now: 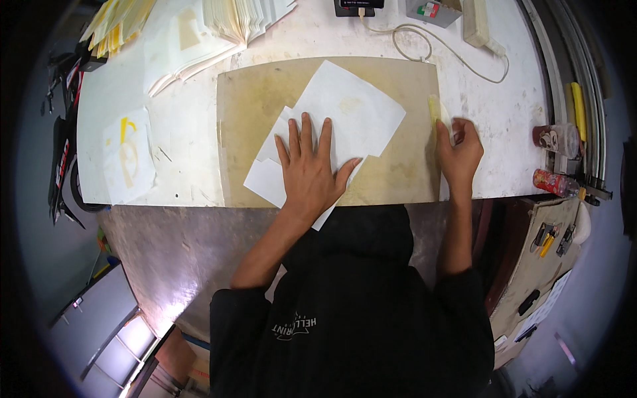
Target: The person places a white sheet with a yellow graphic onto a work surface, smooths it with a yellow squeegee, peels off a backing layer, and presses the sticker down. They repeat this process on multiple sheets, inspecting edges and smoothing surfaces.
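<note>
My left hand (308, 166) lies flat with fingers spread on a white paper sheet (361, 109). The sheet is turned at an angle, and a second white paper piece (264, 176) shows along its lower left, partly under the hand. Both rest on a tan, stained board (259, 93), with one paper corner reaching past the table's front edge. At the board's right edge is my right hand (459, 152), its fingers curled and the thumb against a narrow yellowish strip (434, 109). Whatever those curled fingers hold, if anything, is too small to make out.
Stacks of folded sheets (229, 26) and yellow-edged papers (119, 26) lie at the far left. A yellow-marked sheet (129, 156) is nearer. A white cable (431, 50) loops at the back. A plastic cup (556, 139) and a red-labelled bottle (554, 182) stand at the right edge.
</note>
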`<state>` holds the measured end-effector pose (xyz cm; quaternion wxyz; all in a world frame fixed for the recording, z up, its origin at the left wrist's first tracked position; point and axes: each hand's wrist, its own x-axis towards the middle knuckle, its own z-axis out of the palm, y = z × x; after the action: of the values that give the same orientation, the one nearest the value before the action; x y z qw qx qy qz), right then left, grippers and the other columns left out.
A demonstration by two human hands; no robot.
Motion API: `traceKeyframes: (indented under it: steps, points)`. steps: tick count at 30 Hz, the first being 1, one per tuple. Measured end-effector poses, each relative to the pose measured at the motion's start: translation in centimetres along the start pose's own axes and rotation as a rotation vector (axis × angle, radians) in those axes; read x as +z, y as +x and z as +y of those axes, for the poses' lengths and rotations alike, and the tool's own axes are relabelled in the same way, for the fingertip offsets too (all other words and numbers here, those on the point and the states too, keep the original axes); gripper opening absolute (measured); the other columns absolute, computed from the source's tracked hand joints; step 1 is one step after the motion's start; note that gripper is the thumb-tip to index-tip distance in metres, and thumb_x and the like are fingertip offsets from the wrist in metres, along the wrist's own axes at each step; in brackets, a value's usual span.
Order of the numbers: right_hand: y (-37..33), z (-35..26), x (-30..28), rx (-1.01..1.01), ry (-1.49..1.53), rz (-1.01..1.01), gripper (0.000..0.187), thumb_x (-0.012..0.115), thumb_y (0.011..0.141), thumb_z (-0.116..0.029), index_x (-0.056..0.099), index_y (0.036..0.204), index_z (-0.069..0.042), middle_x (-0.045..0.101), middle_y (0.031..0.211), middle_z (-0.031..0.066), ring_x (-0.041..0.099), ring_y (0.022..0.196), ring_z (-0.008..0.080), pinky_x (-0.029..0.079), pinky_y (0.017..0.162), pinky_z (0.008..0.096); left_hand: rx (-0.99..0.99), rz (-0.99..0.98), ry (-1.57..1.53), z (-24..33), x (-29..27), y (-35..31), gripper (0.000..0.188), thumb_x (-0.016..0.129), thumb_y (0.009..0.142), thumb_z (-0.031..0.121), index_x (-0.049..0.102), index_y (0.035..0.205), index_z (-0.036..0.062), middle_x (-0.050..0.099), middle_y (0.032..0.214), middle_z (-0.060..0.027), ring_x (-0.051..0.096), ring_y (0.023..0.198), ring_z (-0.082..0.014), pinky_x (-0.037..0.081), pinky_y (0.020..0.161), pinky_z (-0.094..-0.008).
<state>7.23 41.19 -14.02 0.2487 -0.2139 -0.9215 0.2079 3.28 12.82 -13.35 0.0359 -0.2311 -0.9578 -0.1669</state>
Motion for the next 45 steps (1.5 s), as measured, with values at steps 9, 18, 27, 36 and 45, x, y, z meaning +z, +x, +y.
traceKeyframes:
  steps: [9, 18, 27, 36, 45]
  points:
    - [0.4, -8.0, 0.2, 0.119, -0.044, -0.438, 0.053, 0.091, 0.076, -0.031, 0.067, 0.106, 0.006, 0.066, 0.09, 0.0184, 0.069, 0.083, 0.0306, 0.055, 0.072, 0.038, 0.274, -0.124, -0.087, -2.2, 0.6, 1.6, 0.088, 0.065, 0.091, 0.061, 0.043, 0.154, 0.005, 0.03, 0.164, -0.0255, 0.021, 0.154, -0.0469, 0.013, 0.122, -0.0662]
    - [-0.9, -6.7, 1.1, 0.289, 0.342, -0.446, 0.042, 0.089, 0.076, -0.016, 0.067, 0.105, 0.006, 0.071, 0.092, 0.02, 0.071, 0.082, 0.0256, 0.055, 0.074, 0.0348, 0.245, -0.039, -0.252, -3.0, -0.1, 2.7, 0.076, 0.073, 0.09, 0.047, 0.051, 0.147, 0.0014, 0.039, 0.159, -0.0255, 0.031, 0.151, -0.0443, 0.019, 0.123, -0.0613]
    - [-1.8, -7.8, 1.0, 0.259, 0.419, -0.296, 0.031, 0.081, 0.084, -0.011, 0.07, 0.106, 0.008, 0.076, 0.095, 0.02, 0.075, 0.086, 0.026, 0.057, 0.079, 0.0358, 0.114, -0.046, -0.142, -4.1, -1.0, -0.6, 0.06, 0.075, 0.092, 0.032, 0.058, 0.141, 0.0033, 0.043, 0.157, -0.0238, 0.036, 0.148, -0.0444, 0.025, 0.121, -0.0611]
    - [-1.7, -7.3, 0.8, 0.2, 0.331, -0.255, 0.029, 0.08, 0.086, -0.012, 0.07, 0.105, 0.008, 0.076, 0.094, 0.0219, 0.075, 0.084, 0.0284, 0.056, 0.079, 0.0354, 0.12, -0.033, -0.139, -4.3, -0.8, -0.8, 0.06, 0.074, 0.093, 0.033, 0.057, 0.142, 0.0033, 0.042, 0.158, -0.0233, 0.034, 0.149, -0.0442, 0.023, 0.122, -0.0613]
    - [-3.9, -8.1, 1.5, 0.045, 0.415, -0.131, 0.027, 0.076, 0.088, -0.008, 0.071, 0.11, 0.007, 0.075, 0.097, 0.0214, 0.075, 0.088, 0.0277, 0.057, 0.081, 0.0364, 0.128, -0.014, -0.147, -4.4, -0.4, -0.9, 0.06, 0.073, 0.093, 0.033, 0.056, 0.143, 0.0039, 0.042, 0.158, -0.0229, 0.033, 0.15, -0.0435, 0.021, 0.122, -0.0612]
